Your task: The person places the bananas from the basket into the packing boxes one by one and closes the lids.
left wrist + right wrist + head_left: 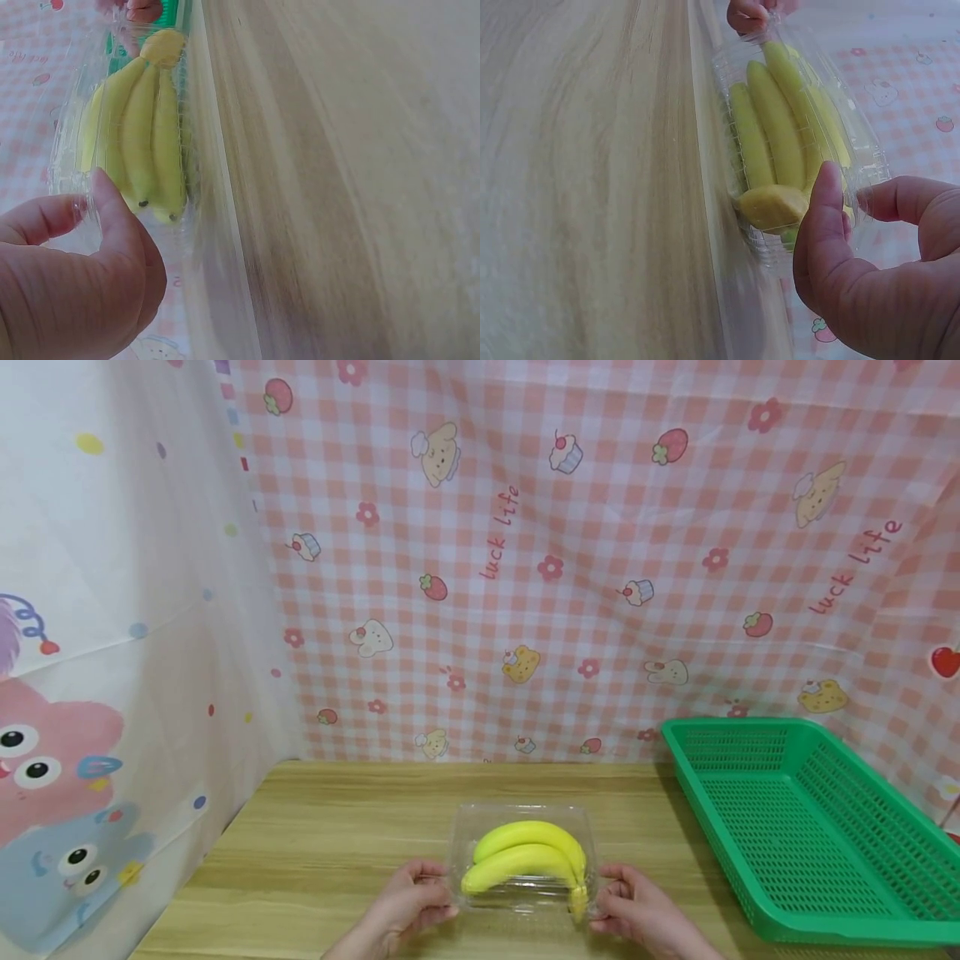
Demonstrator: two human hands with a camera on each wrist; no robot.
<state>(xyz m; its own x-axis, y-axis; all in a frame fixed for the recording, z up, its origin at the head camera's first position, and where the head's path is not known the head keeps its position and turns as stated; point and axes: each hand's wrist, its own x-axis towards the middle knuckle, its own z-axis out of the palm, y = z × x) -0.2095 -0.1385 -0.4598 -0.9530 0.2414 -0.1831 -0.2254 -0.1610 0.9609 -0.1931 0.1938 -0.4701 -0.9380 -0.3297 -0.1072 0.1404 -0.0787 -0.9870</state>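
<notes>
A clear plastic clamshell box (465,822) stands near the table's front middle with a bunch of yellow bananas (525,860) inside. At the box's left side my left hand (408,902) pinches its rim between thumb and fingers. My right hand (637,906) pinches the rim at the opposite side. The left wrist view shows the dark-tipped ends of the bananas (139,135) toward the left hand (90,270). Seen from the right wrist, the thick stem end of the bananas (772,206) lies close to the right hand (885,262). The lid appears to be down over them.
A green plastic basket (720,839) with slotted walls stands at the right of the wooden table (315,827). Behind the table hangs a pink checked cloth (480,635), and a white patterned cloth (172,693) hangs on the left.
</notes>
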